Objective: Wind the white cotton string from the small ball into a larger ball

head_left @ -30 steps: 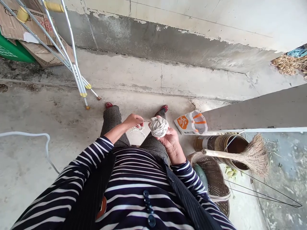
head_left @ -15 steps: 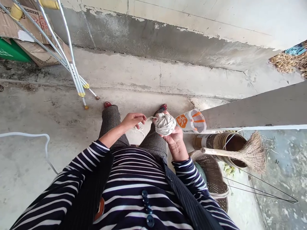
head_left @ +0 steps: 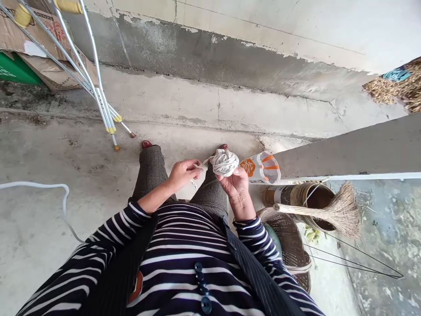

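Note:
A wound ball of white cord [head_left: 225,163] rests in my right hand [head_left: 237,188], whose fingers close around its lower side. From the ball's upper left a short strand [head_left: 205,161] runs across to my left hand [head_left: 184,175], which pinches it between thumb and fingers. A loose frayed end [head_left: 194,184] of the cord dangles just below the left fingers. Both hands are in front of my body, over my knees.
Metal crutches [head_left: 98,94] lean at the upper left by cardboard boxes [head_left: 70,77]. To my right stand a printed sack [head_left: 259,167], a bucket [head_left: 315,199] with a straw broom [head_left: 338,210] across it, and a woven basket [head_left: 292,237]. A white hose [head_left: 64,197] lies at left.
My left hand has turned slightly and lowered a little, its fingers now pinched on the strand. The ball has rotated a little in my right hand.

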### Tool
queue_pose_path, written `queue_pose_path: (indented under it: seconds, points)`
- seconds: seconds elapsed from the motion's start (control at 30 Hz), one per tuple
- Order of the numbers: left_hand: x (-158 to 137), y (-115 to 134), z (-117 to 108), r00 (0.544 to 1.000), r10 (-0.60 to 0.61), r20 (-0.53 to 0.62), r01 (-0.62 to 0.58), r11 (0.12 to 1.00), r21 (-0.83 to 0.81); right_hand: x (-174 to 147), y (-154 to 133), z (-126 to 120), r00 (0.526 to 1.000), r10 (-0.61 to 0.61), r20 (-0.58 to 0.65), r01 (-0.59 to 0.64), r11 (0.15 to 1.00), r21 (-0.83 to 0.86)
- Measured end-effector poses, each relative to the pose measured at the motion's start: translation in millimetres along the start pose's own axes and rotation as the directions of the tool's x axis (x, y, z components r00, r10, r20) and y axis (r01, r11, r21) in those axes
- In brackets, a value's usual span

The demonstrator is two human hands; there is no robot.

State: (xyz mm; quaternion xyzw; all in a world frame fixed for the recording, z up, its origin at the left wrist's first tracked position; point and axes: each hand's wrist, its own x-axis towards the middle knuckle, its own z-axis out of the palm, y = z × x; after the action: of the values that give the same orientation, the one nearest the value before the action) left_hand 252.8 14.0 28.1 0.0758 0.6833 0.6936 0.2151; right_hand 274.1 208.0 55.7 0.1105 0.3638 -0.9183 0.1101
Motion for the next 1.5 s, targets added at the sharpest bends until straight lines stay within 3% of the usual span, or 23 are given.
queue_pose_path:
  seconds: [0.2,0.33,0.4,0.47,0.57,0.67,0.83,1.0,1.1,1.2,1.33,1.5]
  points:
    - [2.9,18.9,-35.0,0.996,0.044,-0.078,-0.032,0.988,0.154,-1.1,-1.0,-11.8,1.0,-0.016,0.004,0.016,0.999,0.038]
    - [0.7,16.7,-42.0,0.996,0.091,-0.015,-0.08,0.932,0.353,0.7,3.2,-12.6,1.0,0.001,0.002,-0.001,0.997,0.077]
    - [-1.8,12.8,-39.8,0.996,0.078,0.053,-0.092,0.923,0.374,2.5,4.5,-14.9,1.0,0.008,0.018,-0.01,0.996,0.088]
    - [-3.8,11.1,-36.1,0.987,-0.001,0.162,-0.051,0.946,0.319,4.1,5.9,-18.3,0.999,0.019,0.038,-0.022,0.996,0.085]
    - [-5.5,16.6,-31.0,0.927,-0.121,0.354,0.049,0.978,0.205,5.5,7.9,-22.0,0.999,0.033,0.029,-0.035,0.997,0.066]
    - [-7.9,30.1,-28.6,0.884,-0.125,0.451,0.077,0.989,0.124,6.0,7.9,-22.0,0.999,0.028,-0.021,-0.027,0.997,0.069]
    - [-15.1,45.0,-29.5,0.892,-0.104,0.441,0.129,0.991,-0.028,6.6,5.0,-19.6,0.999,0.016,-0.052,-0.009,0.991,0.132]
    - [-13.8,37.6,-37.5,0.944,-0.108,0.311,0.163,0.974,-0.156,6.0,4.2,-19.4,1.0,0.01,-0.014,-0.008,0.992,0.127]
    - [-7.4,29.1,-45.5,0.954,-0.142,0.266,0.216,0.937,-0.276,5.1,4.2,-19.0,0.999,0.005,0.031,-0.009,0.994,0.112]
    - [-0.6,18.5,-50.6,0.927,-0.201,0.316,0.299,0.906,-0.299,4.8,4.9,-17.8,0.998,-0.001,0.069,-0.005,0.995,0.095]
    - [1.9,7.6,-48.2,0.857,-0.289,0.428,0.407,0.888,-0.215,5.9,5.5,-16.2,0.996,-0.019,0.09,0.014,0.998,0.055]
    - [-4.0,12.7,-41.6,0.829,-0.283,0.482,0.404,0.899,-0.167,5.7,2.7,-12.6,0.995,-0.089,0.033,0.09,0.995,-0.036]
